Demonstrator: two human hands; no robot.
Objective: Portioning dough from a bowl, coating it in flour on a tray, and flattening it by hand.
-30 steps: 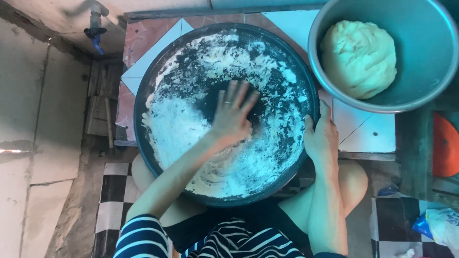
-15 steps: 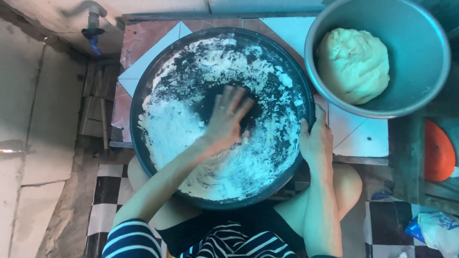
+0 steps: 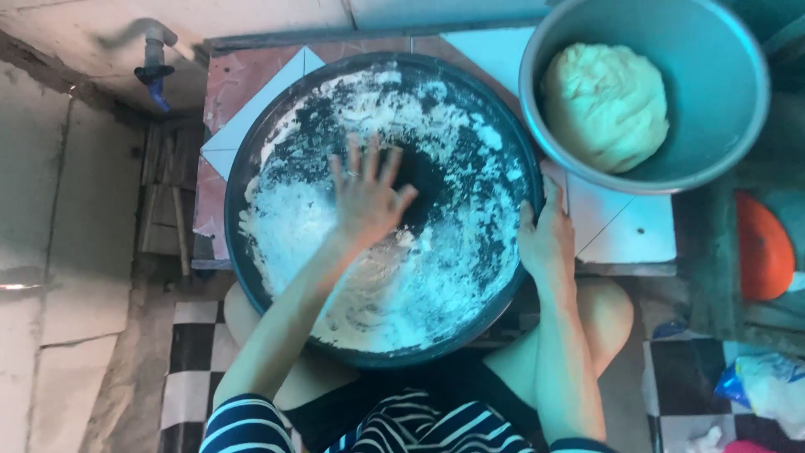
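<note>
A wide dark round pan [image 3: 251, 285] dusted with white flour rests on a small tiled table [image 3: 620, 226]. My left hand [image 3: 369, 197] lies flat inside the pan, fingers spread, palm pressing on the floured bottom, a ring on one finger. My right hand [image 3: 547, 239] grips the pan's right rim. To the upper right stands a grey metal bowl [image 3: 721, 109] holding a pale ball of dough [image 3: 605, 105].
A water tap [image 3: 155, 63] sticks out at the upper left above a concrete wall. An orange object [image 3: 761, 247] lies at the right edge, with a plastic bag [image 3: 767, 386] below it on the black-and-white checkered floor [image 3: 193, 361]. My knees sit under the pan.
My left hand has slid leftward and slightly up across the pan's floured bottom, uncovering a dark patch to its right. The right hand stays on the rim.
</note>
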